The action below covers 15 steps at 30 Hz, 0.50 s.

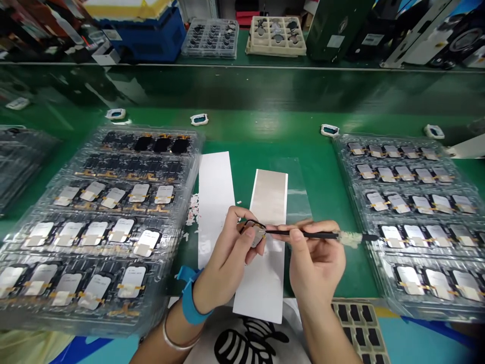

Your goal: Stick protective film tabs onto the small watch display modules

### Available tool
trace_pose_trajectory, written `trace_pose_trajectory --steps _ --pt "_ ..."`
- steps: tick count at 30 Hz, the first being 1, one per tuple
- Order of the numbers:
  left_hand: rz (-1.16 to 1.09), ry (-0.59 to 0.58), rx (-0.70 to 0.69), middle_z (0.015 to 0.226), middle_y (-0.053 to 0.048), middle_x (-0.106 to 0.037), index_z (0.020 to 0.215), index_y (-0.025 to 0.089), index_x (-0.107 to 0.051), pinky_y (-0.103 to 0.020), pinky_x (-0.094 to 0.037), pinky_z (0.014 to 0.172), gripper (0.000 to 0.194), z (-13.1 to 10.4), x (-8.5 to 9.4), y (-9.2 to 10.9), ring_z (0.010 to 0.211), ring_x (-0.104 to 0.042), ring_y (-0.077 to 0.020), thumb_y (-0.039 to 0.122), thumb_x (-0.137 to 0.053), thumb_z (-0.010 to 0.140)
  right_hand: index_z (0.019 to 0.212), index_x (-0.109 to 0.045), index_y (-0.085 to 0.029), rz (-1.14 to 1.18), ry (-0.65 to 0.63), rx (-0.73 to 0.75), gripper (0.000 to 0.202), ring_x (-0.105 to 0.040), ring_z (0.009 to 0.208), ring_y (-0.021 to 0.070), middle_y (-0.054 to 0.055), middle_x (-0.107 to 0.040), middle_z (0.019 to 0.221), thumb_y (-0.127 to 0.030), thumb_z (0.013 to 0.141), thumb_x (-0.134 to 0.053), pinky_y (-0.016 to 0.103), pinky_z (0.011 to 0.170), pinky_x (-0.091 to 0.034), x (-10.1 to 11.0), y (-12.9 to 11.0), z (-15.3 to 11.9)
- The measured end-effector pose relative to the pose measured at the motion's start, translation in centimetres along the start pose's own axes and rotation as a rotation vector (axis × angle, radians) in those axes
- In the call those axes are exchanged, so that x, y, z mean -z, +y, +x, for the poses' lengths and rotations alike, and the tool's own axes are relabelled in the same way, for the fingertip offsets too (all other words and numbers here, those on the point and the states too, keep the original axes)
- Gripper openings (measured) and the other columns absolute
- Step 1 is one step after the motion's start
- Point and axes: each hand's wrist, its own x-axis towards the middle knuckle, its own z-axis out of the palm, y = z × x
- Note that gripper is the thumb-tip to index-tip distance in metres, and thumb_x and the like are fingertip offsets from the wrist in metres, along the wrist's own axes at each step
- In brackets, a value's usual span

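Note:
My left hand (233, 245) pinches a small display module (254, 234), a dark-edged part with a silvery back, over the middle of the bench. In my right hand (316, 255) is a pair of black tweezers (318, 234), its rear part wrapped in pale tape. The tweezer tips meet the module's right edge; the exact contact is too small to make out. Below both hands lies a white sheet with a beige adhesive strip (270, 194). Another white sheet (215, 187) lies to its left, partly behind my left hand.
Clear trays of similar modules stand at left (151, 263) and right (386, 260). Small pink-white scraps (192, 210) lie beside the left sheet. On the back shelf are a clear tray (210, 38), a beige tray (276, 35) and a blue box (140, 40).

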Motion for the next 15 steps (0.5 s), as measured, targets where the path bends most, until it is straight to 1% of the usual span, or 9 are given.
trace_pose_trajectory --steps 4,11,15 --pt "0.016 -0.018 -0.005 0.072 0.004 -0.052 0.101 0.024 -0.042 -0.023 -0.033 0.055 0.013 0.07 0.0 -0.13 0.059 -0.04 -0.0107 0.036 -0.038 0.106 0.091 -0.054 -0.025 0.0 0.014 -0.011 0.017 -0.076 0.08 0.0157 -0.003 -0.07 0.081 -0.015 0.089 -0.068 0.025 0.066 -0.065 0.05 0.01 -0.03" --pt "0.004 -0.001 -0.019 0.071 0.004 -0.053 0.101 0.024 -0.042 -0.023 -0.033 0.054 0.015 0.1 -0.16 -0.46 0.058 -0.042 -0.0116 0.038 -0.04 0.105 0.092 -0.052 -0.027 -0.049 0.018 -0.024 0.017 -0.076 0.081 0.017 -0.002 -0.068 0.081 -0.019 0.09 -0.067 0.028 0.065 -0.066 0.21 -0.02 -0.21" --pt "0.0 0.01 -0.017 0.07 0.004 -0.053 0.099 0.024 -0.042 -0.023 -0.033 0.054 0.015 0.05 -0.19 -0.37 0.059 -0.042 -0.0111 0.037 -0.039 0.106 0.091 -0.052 -0.027 -0.023 0.014 -0.03 0.017 -0.075 0.082 0.0166 -0.002 -0.067 0.081 -0.017 0.09 -0.066 0.028 0.067 -0.065 0.26 0.05 -0.2"
